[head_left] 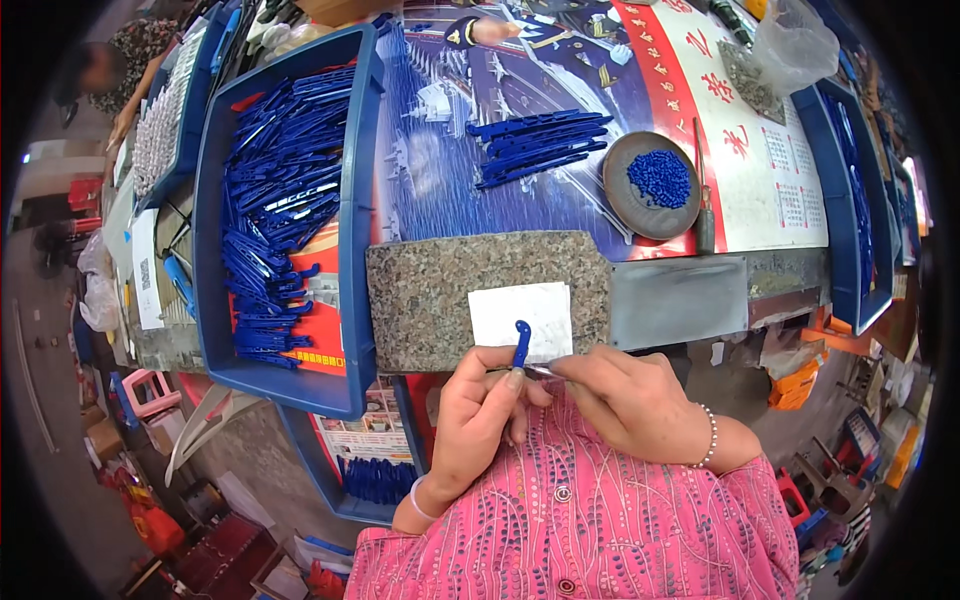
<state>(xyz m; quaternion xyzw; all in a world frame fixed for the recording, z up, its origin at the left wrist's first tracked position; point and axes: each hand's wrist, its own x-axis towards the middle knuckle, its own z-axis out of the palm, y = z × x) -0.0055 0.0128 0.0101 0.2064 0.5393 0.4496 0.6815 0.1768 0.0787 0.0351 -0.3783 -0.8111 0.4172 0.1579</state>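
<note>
My left hand [482, 402] is closed, thumb against fingers, on a narrow blue plastic piece [521, 345]. The piece points away from me, with its curved, rounded end showing; the rest is hidden in my fingers. Close beside it, my right hand [632, 400] is closed in a pinch near a thin shiny sliver; what it holds is too small to name. Both hands are at the near edge of a speckled stone slab [430, 295]. Under the blue piece's end lies a white paper pad [500, 305] on that slab.
A blue tray [362, 200] of long blue pieces stands at left. More blue strips [540, 145] lie in a pile beyond the slab. A round dish [618, 205] holds small blue bits, beside a thin handled tool [706, 225]. Another blue tray [850, 300] stands at right.
</note>
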